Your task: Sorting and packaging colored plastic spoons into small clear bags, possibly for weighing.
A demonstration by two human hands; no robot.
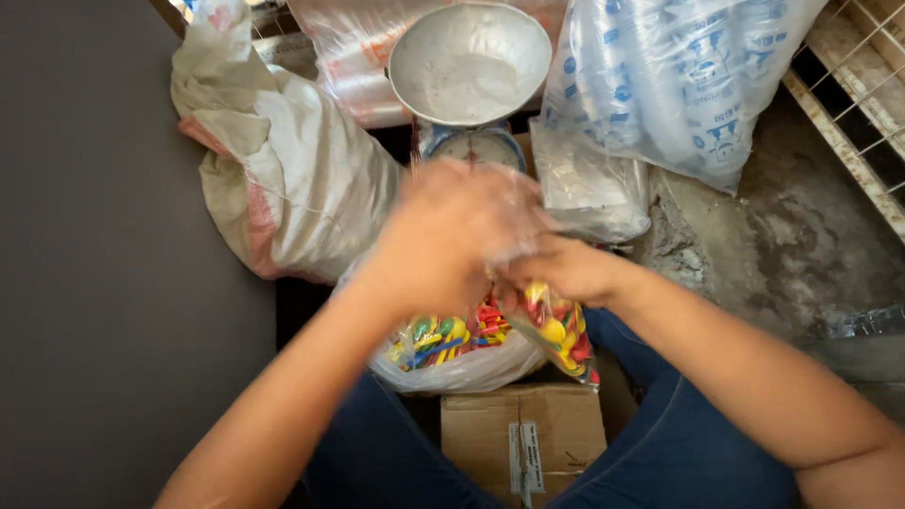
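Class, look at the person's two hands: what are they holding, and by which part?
Both hands, left and right, grip the top of a small clear bag of coloured plastic pieces.

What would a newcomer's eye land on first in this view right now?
First, the two hands meeting mid-frame: the left hand, blurred, and the right hand gripping the top of a small clear bag of bright plastic pieces. Just below them lies a larger bag of the same coloured pieces. Behind the hands stands a scale with a round metal pan, flanked by a white sack on the left.

Head view, steeply down, close.
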